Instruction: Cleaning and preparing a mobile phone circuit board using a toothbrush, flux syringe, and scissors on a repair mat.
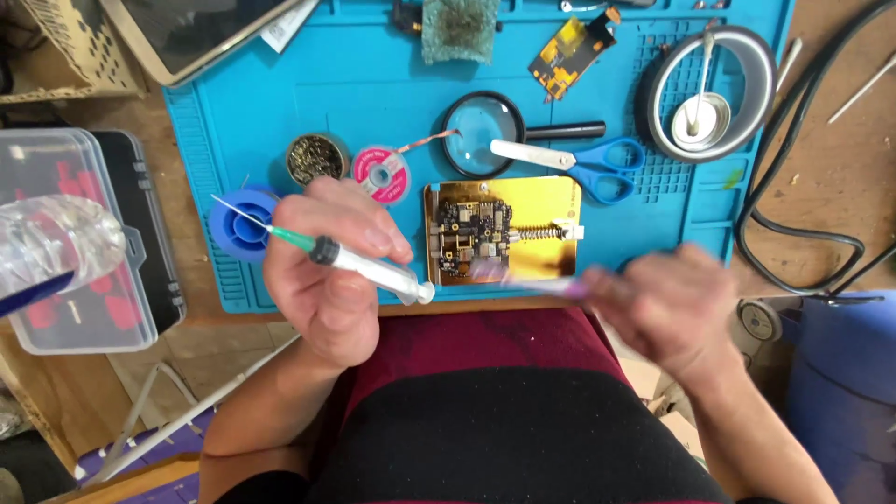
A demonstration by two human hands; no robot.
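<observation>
My left hand [327, 271] grips a clear syringe [359, 265] with a green hub and a thin needle that points up-left over a blue round cap [241, 224]. My right hand [667, 303], blurred by motion, holds a thin pinkish tool [537, 282] whose tip lies by the lower edge of a gold holder plate [551, 201]. A small dark circuit board [471, 233] is clamped on that plate, between my two hands.
On the blue work mat [373, 84]: a magnifying glass [485, 145], blue scissors [588, 166], a pink wick spool [381, 175], a brass wool tin [315, 157], a tape ring [714, 89], a yellow flex part [571, 54]. A clear plastic box [70, 238] stands left. Black cable [803, 233] lies right.
</observation>
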